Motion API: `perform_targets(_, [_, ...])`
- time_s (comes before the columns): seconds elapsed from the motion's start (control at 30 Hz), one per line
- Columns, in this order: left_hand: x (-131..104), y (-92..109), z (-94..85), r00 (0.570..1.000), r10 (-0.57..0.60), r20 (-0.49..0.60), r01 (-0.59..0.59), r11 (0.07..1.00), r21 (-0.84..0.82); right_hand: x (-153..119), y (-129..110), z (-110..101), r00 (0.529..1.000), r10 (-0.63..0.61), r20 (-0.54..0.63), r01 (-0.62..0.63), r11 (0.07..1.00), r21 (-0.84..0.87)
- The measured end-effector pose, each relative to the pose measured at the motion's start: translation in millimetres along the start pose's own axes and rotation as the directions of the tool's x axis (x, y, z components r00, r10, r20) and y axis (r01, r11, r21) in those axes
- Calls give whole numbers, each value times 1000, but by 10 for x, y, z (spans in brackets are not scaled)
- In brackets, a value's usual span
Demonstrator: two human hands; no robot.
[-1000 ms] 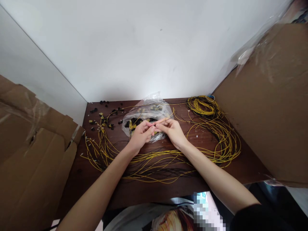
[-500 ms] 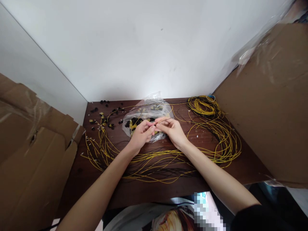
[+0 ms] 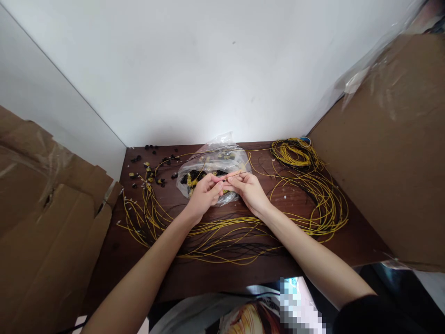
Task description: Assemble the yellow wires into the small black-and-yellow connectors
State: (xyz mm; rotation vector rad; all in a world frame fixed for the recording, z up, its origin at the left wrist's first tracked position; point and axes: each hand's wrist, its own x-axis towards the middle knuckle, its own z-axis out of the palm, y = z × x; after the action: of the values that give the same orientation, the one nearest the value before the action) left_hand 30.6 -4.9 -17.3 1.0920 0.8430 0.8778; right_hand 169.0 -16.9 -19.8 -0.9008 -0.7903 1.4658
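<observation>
My left hand (image 3: 207, 191) and my right hand (image 3: 247, 187) meet at the centre, fingertips almost touching. Between them is a thin dark wire (image 3: 244, 172), pinched in my right hand and trailing to the right. A small dark piece is in my left fingertips, too small to make out. Just behind the hands lies a clear plastic bag (image 3: 227, 139) with black and yellow small parts (image 3: 189, 177) in it. Long yellow and black wires (image 3: 222, 223) run across the table in front of the bag, passing beneath my forearms.
A coil of yellow wire (image 3: 292, 155) lies at the back right. Loose black caps (image 3: 149, 147) are scattered at the back left of the brown table (image 3: 222, 278). Cardboard stands at the left (image 3: 52, 241) and right (image 3: 389, 176), with a white wall (image 3: 208, 69) behind.
The fingertips of my right hand have shifted slightly to the right, away from my left fingertips. My left hand has barely moved.
</observation>
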Motion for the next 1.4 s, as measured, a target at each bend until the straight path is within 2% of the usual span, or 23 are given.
perform_targets(0.5, [14,-12,-3,1000,7,18,-7,1000,-11,-21,-44,-3,995,-80,55,88,981,-172])
perform_targets(0.63, [7,-14,-5,1000,-3,9,3,1000,8,-11,-25,-8,997,-56,59,64,987,-150])
perform_targets(0.87, [6,-12,-20,1000,3,11,-3,1000,22,9,4,-15,1000,-15,8,15,1000,-5])
perform_targets(1.13, [9,-6,-17,999,31,23,-32,999,23,-31,-64,3,997,-63,43,68,987,-145])
perform_targets(1.27, [3,36,-22,993,115,39,-118,989,89,-32,-65,8,994,-108,17,109,977,-182])
perform_targets(1.4, [-6,98,-32,974,218,55,-224,962,157,-16,-60,-10,992,-122,-46,115,986,-125])
